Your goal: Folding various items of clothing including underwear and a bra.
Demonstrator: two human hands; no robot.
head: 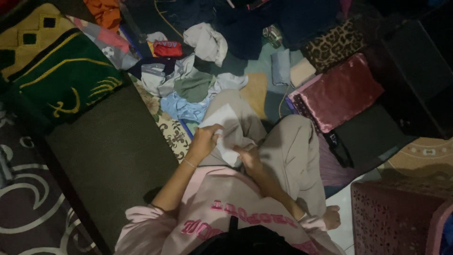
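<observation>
Dark woven matting covers the floor to the left, with loose clothes heaped ahead and a folded maroon velvet cloth to the right; little bare floor remains. On the lap lies a small white cloth. The left hand pinches its edge; the right hand presses its lower part, fingers curled.

The left hand gripped the upper edge of a white folded cloth on the lap, while the right hand pressed its lower part. A heap of clothes lay at twelve o'clock, a folded maroon fabric at two o'clock, a green mat at ten o'clock.
</observation>
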